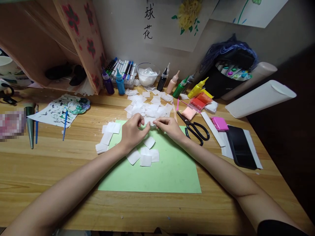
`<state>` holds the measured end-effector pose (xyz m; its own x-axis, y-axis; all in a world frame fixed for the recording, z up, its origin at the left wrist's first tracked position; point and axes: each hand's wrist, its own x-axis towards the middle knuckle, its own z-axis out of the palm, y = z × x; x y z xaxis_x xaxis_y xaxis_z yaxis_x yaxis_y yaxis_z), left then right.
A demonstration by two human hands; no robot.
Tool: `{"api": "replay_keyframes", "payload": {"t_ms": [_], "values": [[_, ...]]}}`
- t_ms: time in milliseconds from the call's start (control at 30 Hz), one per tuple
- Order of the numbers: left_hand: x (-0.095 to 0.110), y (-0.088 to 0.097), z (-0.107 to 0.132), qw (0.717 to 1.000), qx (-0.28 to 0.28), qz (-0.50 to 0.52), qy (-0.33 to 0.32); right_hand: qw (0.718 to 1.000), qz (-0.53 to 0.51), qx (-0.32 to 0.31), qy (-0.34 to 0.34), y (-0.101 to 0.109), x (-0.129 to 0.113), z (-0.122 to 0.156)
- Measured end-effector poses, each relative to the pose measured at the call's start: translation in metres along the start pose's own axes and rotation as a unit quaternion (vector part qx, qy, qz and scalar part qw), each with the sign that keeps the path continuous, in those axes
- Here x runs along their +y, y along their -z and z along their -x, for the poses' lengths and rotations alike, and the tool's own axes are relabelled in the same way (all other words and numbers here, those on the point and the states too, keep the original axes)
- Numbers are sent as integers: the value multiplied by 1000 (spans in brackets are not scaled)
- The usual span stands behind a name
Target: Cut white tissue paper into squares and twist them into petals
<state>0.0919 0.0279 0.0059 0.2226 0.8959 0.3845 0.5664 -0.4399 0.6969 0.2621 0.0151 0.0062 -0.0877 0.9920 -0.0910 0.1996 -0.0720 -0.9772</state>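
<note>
Both my hands hover over the top edge of a light green sheet of paper (172,170), at the front of a pile of white paper squares (152,109). My right hand (168,126) pinches a small white paper square (152,123) between thumb and fingertips. Close beside it, my left hand (134,131) has curled fingers, with a gap between index finger and thumb; the thumb tip is near that square. Several loose white squares (146,160) lie on the green sheet below my hands. More squares (107,137) overlap its left edge.
Black-handled scissors (197,129) lie right of the sheet, near a pink block (220,124) and a black tray (241,146). Paint bottles (180,87), a glass bowl (147,74) and markers (123,70) line the wall. Brushes (65,124) and a paint-smeared paper (56,111) lie left.
</note>
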Motion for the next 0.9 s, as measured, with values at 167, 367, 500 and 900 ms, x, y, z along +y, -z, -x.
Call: {"api": "replay_keyframes", "payload": {"t_ms": [167, 367, 500, 900], "values": [[2, -2, 3, 998, -20, -29, -46, 1000, -3, -17, 21, -3, 0, 2], [0, -2, 2, 999, -27, -9, -26, 999, 24, -14, 42, -3, 2, 3], [-2, -2, 1, 999, -38, 21, 4, 998, 41, -21, 52, -4, 2, 4], [-3, -1, -3, 992, -63, 104, 27, 997, 31, -18, 65, -5, 5, 4]]}}
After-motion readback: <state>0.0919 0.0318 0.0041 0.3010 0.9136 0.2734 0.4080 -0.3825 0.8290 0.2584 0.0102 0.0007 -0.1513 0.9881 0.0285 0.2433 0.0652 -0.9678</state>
